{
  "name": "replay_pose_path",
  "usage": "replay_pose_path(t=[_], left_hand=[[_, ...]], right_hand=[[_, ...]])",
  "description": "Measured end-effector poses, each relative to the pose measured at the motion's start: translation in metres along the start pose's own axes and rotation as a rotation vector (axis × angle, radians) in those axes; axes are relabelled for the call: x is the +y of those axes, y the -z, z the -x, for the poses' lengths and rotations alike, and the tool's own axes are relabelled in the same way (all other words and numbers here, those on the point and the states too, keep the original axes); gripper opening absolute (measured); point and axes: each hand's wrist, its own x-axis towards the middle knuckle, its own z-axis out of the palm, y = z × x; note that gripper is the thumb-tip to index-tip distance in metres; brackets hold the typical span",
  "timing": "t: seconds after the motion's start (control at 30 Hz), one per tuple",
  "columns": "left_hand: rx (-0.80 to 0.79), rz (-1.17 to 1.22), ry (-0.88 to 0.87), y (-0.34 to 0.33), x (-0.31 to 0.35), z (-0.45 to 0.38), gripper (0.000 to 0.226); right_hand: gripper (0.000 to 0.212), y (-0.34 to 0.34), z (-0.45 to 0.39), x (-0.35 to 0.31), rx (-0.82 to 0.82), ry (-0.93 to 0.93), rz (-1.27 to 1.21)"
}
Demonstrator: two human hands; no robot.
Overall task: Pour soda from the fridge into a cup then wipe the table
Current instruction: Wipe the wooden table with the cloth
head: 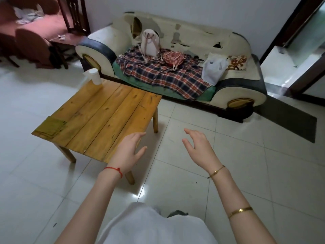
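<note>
Both hands empty, fingers relaxed: left hand [129, 150] over wooden table [98, 113] corner, right hand [198, 145] above floor; white cup [95, 76] on far corner.

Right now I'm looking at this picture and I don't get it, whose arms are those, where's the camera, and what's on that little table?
This is one picture from a camera worn on a person's head, looking forward and down, so the arms are the wearer's own. The left hand, with a red string at its wrist, and the right hand, with a gold bracelet, both hang open in the air and hold nothing. Ahead stands a low yellow wooden plank table. On its far corner stands a white paper cup; on its near left corner lies a folded yellowish cloth. Behind is a worn cream sofa with a plaid blanket. No fridge or soda shows in this picture.
</note>
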Motion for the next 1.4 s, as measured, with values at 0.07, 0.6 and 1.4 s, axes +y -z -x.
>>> replay_pose_path(t=[0.07, 0.6, 1.4], left_hand=[[-0.008, -0.013, 0.008, 0.002, -0.002, -0.027, 0.052], [0.158, -0.009, 0.351, -0.011, -0.024, -0.212, 0.051], [0.575, 0.059, 1.068, -0.008, -0.026, -0.253, 0.053]], right_hand=[[0.047, 0.001, -0.026, 0.004, -0.007, -0.007, -0.012], [0.047, 0.015, -0.285, 0.041, -0.253, 0.248, 0.036], [0.048, -0.051, -0.502, -0.046, -0.741, 0.868, 0.130]])
